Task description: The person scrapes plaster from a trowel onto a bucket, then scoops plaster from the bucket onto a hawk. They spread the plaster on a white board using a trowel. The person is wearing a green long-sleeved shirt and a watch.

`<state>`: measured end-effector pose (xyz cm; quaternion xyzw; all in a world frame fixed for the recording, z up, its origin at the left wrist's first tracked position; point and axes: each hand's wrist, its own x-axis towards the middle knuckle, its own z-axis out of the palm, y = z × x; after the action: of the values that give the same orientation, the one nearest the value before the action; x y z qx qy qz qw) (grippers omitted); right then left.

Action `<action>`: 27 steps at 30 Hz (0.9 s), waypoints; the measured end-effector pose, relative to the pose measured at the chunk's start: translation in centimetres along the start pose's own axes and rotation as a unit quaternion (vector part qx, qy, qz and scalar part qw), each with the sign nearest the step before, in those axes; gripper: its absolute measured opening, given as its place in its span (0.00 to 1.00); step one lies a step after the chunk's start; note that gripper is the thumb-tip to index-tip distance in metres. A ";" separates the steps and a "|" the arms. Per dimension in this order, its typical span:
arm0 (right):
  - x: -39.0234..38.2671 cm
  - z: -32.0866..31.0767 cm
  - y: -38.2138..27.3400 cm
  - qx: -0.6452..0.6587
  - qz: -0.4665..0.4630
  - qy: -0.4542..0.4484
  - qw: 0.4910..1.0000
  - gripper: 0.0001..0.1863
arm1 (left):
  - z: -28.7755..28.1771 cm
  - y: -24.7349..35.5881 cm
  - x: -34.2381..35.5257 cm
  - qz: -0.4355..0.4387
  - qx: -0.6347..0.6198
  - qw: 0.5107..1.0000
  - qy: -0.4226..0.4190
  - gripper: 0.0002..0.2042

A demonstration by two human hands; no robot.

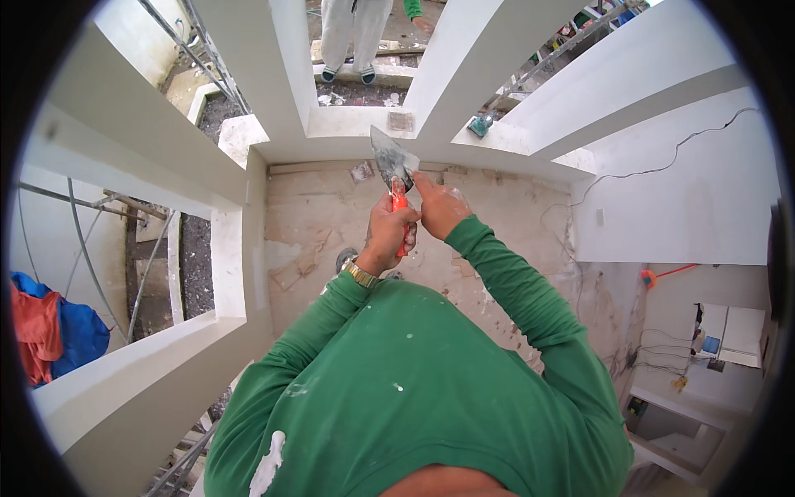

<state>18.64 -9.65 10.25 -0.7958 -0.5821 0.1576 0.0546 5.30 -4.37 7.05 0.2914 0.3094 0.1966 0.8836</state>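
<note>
My left hand, with a gold watch at its wrist, is wrapped round the orange handle of a pointed trowel. The trowel's grey metal blade points away from me and is smeared with white paste. My right hand is closed beside it, its index finger stretched to the blade's right edge by a pale flat patch. Whether that patch is paste or a separate piece held in the fingers, I cannot tell. Whitish smears mark the fingers and my green sleeves.
White window openings with thick ledges curve ahead and to the left. A small teal object lies on one ledge. Beyond stands a person in light trousers. Below is a stained floor; a dark cable runs along the right wall.
</note>
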 end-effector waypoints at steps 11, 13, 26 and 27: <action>-0.1 0.1 0.2 -0.007 -0.030 0.058 0.998 0.32 | -0.3 0.6 0.1 -0.026 -0.056 0.997 -0.056 0.09; 1.9 1.3 3.1 -0.006 0.013 0.045 0.999 0.33 | 0.2 0.4 -0.2 -0.041 -0.068 0.995 -0.061 0.09; -0.6 0.9 -0.3 -0.017 -0.055 0.045 0.997 0.32 | -1.4 0.1 0.8 -0.037 -0.068 0.995 -0.056 0.09; -1.2 1.0 -0.5 -0.003 -0.057 0.043 0.997 0.32 | -1.7 0.1 0.6 -0.034 -0.058 0.996 -0.053 0.09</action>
<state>17.57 -10.68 9.63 -0.7677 -0.6240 0.1182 0.0858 4.64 -3.35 5.76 0.2385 0.2596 0.1681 0.9206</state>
